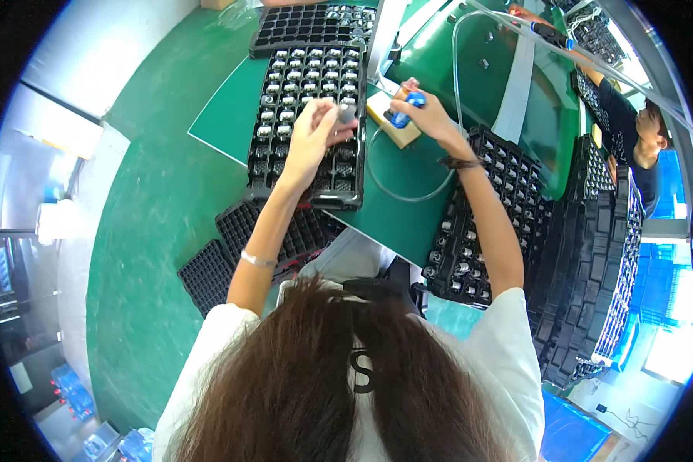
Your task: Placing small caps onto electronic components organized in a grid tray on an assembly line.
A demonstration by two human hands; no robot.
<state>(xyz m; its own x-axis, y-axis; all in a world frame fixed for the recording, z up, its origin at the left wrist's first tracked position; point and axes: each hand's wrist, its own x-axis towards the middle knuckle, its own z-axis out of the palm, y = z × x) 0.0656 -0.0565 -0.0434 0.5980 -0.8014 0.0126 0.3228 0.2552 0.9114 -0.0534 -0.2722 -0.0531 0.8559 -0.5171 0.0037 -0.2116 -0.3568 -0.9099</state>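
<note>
My left hand [313,142] is closed over the black tray, its fingertips pinching a small silvery metal part [346,115]. Rows of similar small parts fill the far portion of this black compartment tray [252,165]; pockets at its near end look dark. To the right, my right hand [431,115] grips a blue hand tool [408,109] with a reddish front end, whose exact kind I cannot make out. Just below that tool, a yellow block [396,132] lies on the green tabletop [408,212].
A clear tube [408,200] loops over the table. Another loaded tray [458,239] lies under my right forearm, beside stacked black trays [585,285]. More trays [285,231] sit low on the left. A co-worker [631,146] is at the far right.
</note>
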